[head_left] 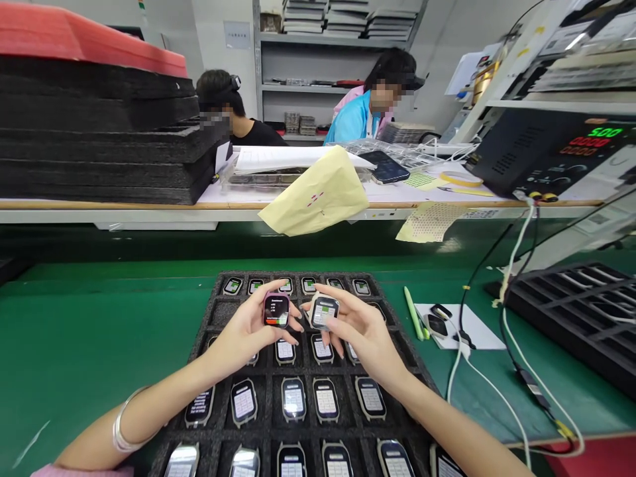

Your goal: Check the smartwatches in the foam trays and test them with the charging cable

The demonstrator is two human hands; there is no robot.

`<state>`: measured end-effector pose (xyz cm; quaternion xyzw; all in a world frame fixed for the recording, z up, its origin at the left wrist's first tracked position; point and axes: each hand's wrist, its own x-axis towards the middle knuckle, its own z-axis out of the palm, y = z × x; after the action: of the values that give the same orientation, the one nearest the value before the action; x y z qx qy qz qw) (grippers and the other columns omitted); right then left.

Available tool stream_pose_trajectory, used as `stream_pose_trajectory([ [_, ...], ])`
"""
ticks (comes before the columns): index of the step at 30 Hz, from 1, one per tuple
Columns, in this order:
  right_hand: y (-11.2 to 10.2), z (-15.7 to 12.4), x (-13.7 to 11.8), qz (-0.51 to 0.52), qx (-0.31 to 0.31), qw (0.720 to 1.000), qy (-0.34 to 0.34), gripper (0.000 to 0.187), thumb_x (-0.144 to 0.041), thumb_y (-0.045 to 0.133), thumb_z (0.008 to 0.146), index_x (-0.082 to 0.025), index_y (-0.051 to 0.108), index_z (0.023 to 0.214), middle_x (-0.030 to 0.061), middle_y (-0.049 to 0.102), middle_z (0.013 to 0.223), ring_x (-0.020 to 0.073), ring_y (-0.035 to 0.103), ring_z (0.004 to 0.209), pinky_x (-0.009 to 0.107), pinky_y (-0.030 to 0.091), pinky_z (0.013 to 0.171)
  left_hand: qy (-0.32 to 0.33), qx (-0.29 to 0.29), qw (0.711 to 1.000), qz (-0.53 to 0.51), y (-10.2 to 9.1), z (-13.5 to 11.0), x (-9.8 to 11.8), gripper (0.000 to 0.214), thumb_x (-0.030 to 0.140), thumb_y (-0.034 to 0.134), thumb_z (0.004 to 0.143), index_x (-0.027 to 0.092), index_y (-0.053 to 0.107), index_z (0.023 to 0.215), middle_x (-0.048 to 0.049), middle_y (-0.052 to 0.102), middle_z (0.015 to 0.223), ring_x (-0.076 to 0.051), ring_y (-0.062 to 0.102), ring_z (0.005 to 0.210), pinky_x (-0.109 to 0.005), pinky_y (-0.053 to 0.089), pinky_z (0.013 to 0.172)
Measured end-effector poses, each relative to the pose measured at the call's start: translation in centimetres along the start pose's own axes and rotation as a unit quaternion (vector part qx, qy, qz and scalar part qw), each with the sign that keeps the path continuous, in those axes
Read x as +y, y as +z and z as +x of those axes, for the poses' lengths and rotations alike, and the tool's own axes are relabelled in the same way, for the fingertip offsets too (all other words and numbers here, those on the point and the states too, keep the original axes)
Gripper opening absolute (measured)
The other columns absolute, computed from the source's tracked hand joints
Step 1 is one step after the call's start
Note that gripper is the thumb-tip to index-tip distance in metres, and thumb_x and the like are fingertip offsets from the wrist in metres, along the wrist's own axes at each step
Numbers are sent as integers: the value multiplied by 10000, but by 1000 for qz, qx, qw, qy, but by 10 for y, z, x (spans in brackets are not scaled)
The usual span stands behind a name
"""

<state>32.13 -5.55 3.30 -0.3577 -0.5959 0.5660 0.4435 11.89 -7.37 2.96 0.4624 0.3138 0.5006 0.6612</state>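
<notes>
Over a black foam tray [269, 404] I hold a smartwatch case in each hand, neither with a strap. My left hand [251, 324] grips a pink-rimmed smartwatch [276, 310] between thumb and fingers; its dark screen shows white text and a red and green strip. My right hand [365, 331] grips a pale silver smartwatch [324, 311], its lit screen showing a white grid with a green patch. The thumb touches that screen's lower edge. Below, rows of lit smartwatches [326, 399] sit face up in the tray's compartments.
Right of the tray lie a green pen [412, 313], white paper [479, 328] with small watch parts, and cables [517, 265]. Another black tray [576, 311] stands far right. A raised shelf [238, 215] crosses behind, bearing foam trays [99, 132] and a power supply [551, 152]. Two people sit beyond.
</notes>
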Motion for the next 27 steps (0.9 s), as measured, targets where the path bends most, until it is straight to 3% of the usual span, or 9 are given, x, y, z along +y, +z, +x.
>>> stream_pose_trajectory([
  [5,2,0,2,-24,20,999,5,377,-304,674,843,-203,620,1202,67,695,877,103,524,488,201,409,371,-15,-8,1000,3,2,-1,0,630,69,635,722,201,442,1306,-68,614,994,-195,619,869,-350,558,749],
  [9,-4,2,5,24,-28,999,10,427,-297,613,872,-218,567,1289,62,683,855,152,595,551,228,465,398,-3,-15,1000,0,0,-1,-5,633,85,652,731,218,437,1311,-69,609,1024,-202,626,885,-355,558,760],
  [15,-3,2,5,30,-44,999,-1,516,-256,704,822,-241,537,1310,105,673,1066,161,639,626,243,517,448,12,-26,1000,-4,0,0,-4,641,98,689,738,216,419,1308,-67,600,1015,-209,642,883,-365,564,781],
  [19,-2,2,6,24,-56,998,-9,530,-276,706,829,-230,525,1325,85,689,951,168,645,624,238,520,437,9,-24,1000,5,1,0,1,616,122,701,762,209,412,1299,-65,589,1025,-191,639,884,-351,572,785],
  [24,-2,0,4,47,-64,997,-12,503,-209,667,843,-233,524,1325,71,678,950,167,638,667,227,516,464,21,-14,999,34,-1,1,-1,534,197,655,833,190,405,1304,-63,585,989,-182,637,878,-318,587,741],
  [27,-2,-1,5,35,-52,998,-14,427,-261,624,888,-213,544,1304,37,671,781,143,602,574,216,495,445,23,-22,999,38,-1,0,-3,543,208,664,829,193,404,1306,-56,583,977,-175,635,864,-317,588,747],
])
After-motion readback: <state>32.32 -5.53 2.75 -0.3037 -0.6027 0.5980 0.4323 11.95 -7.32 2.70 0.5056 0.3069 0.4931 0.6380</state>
